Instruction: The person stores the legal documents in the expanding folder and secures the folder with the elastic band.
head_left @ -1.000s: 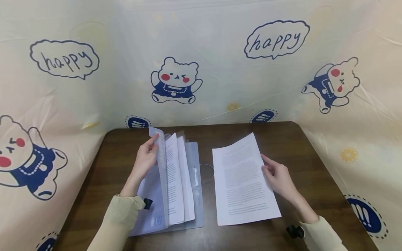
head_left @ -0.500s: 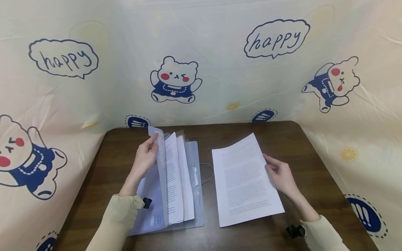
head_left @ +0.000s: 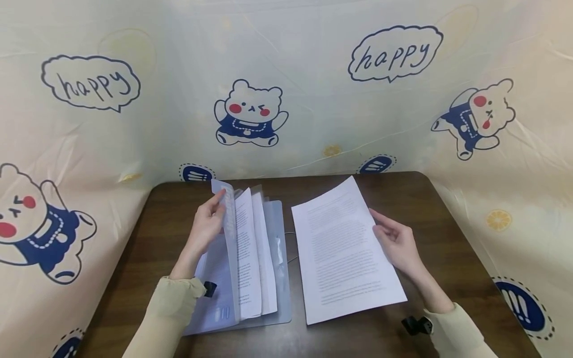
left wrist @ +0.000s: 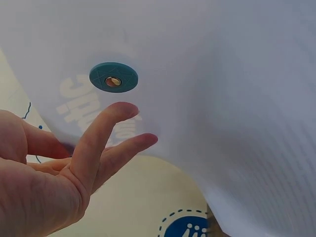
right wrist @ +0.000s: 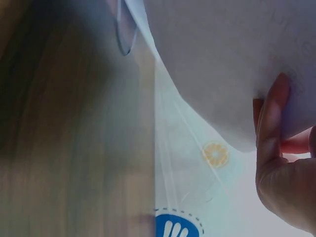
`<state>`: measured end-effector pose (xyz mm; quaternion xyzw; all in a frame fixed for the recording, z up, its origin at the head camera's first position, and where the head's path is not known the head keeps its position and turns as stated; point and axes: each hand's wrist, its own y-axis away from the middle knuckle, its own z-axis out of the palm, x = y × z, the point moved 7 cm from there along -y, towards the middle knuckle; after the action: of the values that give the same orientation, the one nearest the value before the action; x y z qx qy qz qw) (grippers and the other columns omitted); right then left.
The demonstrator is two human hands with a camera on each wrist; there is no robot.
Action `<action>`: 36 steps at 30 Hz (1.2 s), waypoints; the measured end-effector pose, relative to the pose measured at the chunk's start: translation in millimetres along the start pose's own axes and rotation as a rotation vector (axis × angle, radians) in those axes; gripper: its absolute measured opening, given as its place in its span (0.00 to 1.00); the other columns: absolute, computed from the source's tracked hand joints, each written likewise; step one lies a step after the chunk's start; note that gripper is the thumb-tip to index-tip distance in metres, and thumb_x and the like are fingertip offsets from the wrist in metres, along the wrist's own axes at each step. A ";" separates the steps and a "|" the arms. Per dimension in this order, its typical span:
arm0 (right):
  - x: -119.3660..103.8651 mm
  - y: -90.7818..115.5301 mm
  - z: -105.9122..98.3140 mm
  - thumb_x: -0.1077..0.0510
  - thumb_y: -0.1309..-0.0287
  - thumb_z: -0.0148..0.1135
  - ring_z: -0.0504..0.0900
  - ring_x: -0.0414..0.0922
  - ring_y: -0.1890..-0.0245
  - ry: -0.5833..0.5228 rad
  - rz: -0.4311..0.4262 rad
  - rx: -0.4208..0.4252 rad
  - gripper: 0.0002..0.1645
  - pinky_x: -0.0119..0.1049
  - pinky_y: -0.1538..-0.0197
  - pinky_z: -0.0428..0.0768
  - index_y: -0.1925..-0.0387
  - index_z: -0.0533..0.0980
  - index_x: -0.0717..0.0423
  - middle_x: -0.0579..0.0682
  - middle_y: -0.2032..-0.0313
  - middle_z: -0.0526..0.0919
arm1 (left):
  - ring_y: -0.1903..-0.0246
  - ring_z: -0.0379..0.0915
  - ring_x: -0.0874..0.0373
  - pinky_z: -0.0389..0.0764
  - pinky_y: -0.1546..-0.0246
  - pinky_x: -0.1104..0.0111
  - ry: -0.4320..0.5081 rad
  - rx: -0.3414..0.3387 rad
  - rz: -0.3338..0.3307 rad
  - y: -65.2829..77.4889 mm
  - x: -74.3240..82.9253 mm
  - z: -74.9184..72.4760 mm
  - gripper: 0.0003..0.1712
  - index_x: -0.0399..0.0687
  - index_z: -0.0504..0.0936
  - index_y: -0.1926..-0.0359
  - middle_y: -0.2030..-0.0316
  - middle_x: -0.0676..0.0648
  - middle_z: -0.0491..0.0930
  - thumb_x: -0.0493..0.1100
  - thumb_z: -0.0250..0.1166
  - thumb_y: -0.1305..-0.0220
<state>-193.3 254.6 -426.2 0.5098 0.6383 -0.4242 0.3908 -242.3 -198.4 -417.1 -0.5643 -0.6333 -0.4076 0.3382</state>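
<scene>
A translucent blue document folder lies spread at the left of the table, with several printed sheets inside. My left hand pinches the upper part of its raised cover flap. In the left wrist view, a round teal button sits on that flap above my fingertips. On the right, my right hand grips the right edge of a printed sheet, thumb on one face and fingers behind it. The sheet is raised and tilted, its top edge curving upward at the right corner.
The dark wooden table extends around both. A thin string loop comes from the folder's right edge and passes partly behind the sheet. A printed curtain surrounds the table's back and sides. Black wrist cameras are on both cuffs.
The loose sheet has moved left and slightly up toward the folder, covering more of the string loop. My right hand has shifted with it. My left hand keeps holding the flap in place.
</scene>
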 end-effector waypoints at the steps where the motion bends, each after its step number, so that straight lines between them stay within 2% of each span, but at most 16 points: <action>1: -1.2 -1.3 2.1 0.66 0.19 0.56 0.93 0.38 0.68 -0.021 0.006 -0.012 0.28 0.34 0.68 0.90 0.24 0.72 0.67 0.77 0.49 0.88 | 0.51 0.75 0.43 0.84 0.67 0.72 0.003 0.000 -0.002 0.3 -0.4 0.2 0.34 0.48 0.55 0.11 0.20 0.27 0.65 0.39 0.44 0.12; 3: -3.0 -4.1 7.0 0.65 0.18 0.56 0.94 0.40 0.67 -0.052 0.016 -0.034 0.28 0.35 0.67 0.91 0.23 0.72 0.66 0.77 0.49 0.88 | 0.45 0.75 0.39 0.84 0.66 0.73 0.008 -0.003 -0.008 1.1 -1.4 0.8 0.34 0.48 0.55 0.11 0.20 0.27 0.65 0.39 0.43 0.12; 5: -4.1 -6.7 11.8 0.66 0.19 0.56 0.94 0.41 0.67 -0.030 0.009 -0.042 0.28 0.35 0.67 0.90 0.23 0.72 0.66 0.76 0.49 0.89 | 0.41 0.74 0.37 0.83 0.66 0.74 0.015 -0.006 -0.012 1.6 -2.5 1.1 0.34 0.48 0.55 0.11 0.20 0.27 0.64 0.39 0.43 0.12; 10: 3.3 -9.5 21.8 0.70 0.23 0.57 0.89 0.38 0.70 0.187 -0.007 -0.025 0.27 0.31 0.71 0.82 0.27 0.75 0.69 0.73 0.50 0.91 | 0.36 0.72 0.36 0.83 0.67 0.72 0.013 -0.007 -0.012 2.6 -3.6 1.4 0.34 0.49 0.54 0.11 0.16 0.29 0.59 0.40 0.43 0.12; 13: 8.7 -8.4 24.1 0.72 0.24 0.58 0.86 0.41 0.74 0.270 0.004 -0.017 0.26 0.30 0.75 0.77 0.28 0.76 0.71 0.73 0.50 0.90 | 0.42 0.74 0.36 0.82 0.68 0.70 0.004 -0.006 0.003 1.9 -2.1 1.7 0.34 0.49 0.55 0.11 0.14 0.32 0.57 0.40 0.44 0.12; 17: 9.7 -7.2 22.6 0.72 0.24 0.58 0.87 0.47 0.73 0.290 0.016 -0.008 0.26 0.30 0.75 0.77 0.28 0.76 0.72 0.74 0.50 0.90 | 0.56 0.74 0.44 0.83 0.68 0.68 -0.003 0.001 0.023 0.4 0.9 1.3 0.34 0.48 0.57 0.12 0.15 0.33 0.58 0.40 0.44 0.12; 19: 10.8 -7.0 22.8 0.72 0.24 0.57 0.89 0.49 0.70 0.299 0.030 -0.023 0.26 0.31 0.75 0.77 0.29 0.75 0.73 0.75 0.48 0.89 | 0.60 0.74 0.51 0.83 0.68 0.68 -0.006 0.005 0.025 0.4 1.9 0.7 0.33 0.48 0.57 0.12 0.15 0.32 0.59 0.39 0.45 0.13; 20: 12.0 -6.8 23.5 0.72 0.24 0.57 0.89 0.49 0.70 0.304 0.040 -0.037 0.26 0.31 0.76 0.77 0.29 0.75 0.74 0.75 0.47 0.89 | 0.65 0.72 0.53 0.82 0.69 0.68 -0.007 0.007 0.024 0.6 1.8 0.3 0.33 0.47 0.57 0.12 0.16 0.32 0.60 0.39 0.45 0.13; 22: 15.8 -5.8 25.5 0.71 0.24 0.56 0.89 0.48 0.70 0.317 0.067 -0.063 0.26 0.31 0.77 0.75 0.29 0.75 0.74 0.76 0.46 0.88 | 0.68 0.69 0.55 0.82 0.70 0.68 -0.007 0.006 0.020 1.0 1.3 0.0 0.34 0.47 0.57 0.12 0.16 0.32 0.61 0.39 0.45 0.13; 27: 23.7 -4.1 26.6 0.72 0.26 0.56 0.91 0.53 0.66 0.355 0.106 -0.055 0.26 0.31 0.76 0.75 0.30 0.75 0.76 0.77 0.45 0.88 | 0.68 0.69 0.58 0.82 0.69 0.69 -0.003 0.003 0.021 1.0 1.0 -0.2 0.34 0.48 0.57 0.12 0.18 0.30 0.65 0.39 0.45 0.13; 31: 37.5 -4.2 28.6 0.71 0.29 0.58 0.91 0.54 0.65 0.394 0.202 -0.090 0.29 0.32 0.76 0.74 0.30 0.73 0.80 0.78 0.46 0.87 | 0.74 0.67 0.59 0.81 0.71 0.68 -0.007 0.012 0.029 0.8 0.9 -1.9 0.34 0.47 0.57 0.12 0.20 0.29 0.66 0.39 0.45 0.13; 34: 57.4 -1.3 32.5 0.70 0.33 0.63 0.93 0.55 0.65 0.399 0.312 -0.145 0.31 0.34 0.71 0.82 0.31 0.72 0.82 0.78 0.46 0.87 | 0.73 0.67 0.59 0.81 0.71 0.69 -0.003 0.011 0.031 0.6 0.7 -2.8 0.34 0.48 0.57 0.12 0.18 0.30 0.64 0.39 0.45 0.13; 36: 67.8 1.2 34.0 0.70 0.33 0.64 0.94 0.58 0.61 0.385 0.349 -0.160 0.31 0.37 0.66 0.87 0.32 0.73 0.83 0.79 0.45 0.87 | 0.71 0.69 0.58 0.81 0.71 0.69 0.001 0.009 0.031 0.5 1.2 -3.0 0.34 0.48 0.57 0.12 0.18 0.30 0.63 0.39 0.45 0.13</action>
<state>-201.7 244.4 -500.9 0.6508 0.6349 -0.1938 0.3684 -242.1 -200.5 -414.6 -0.5724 -0.6261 -0.3996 0.3474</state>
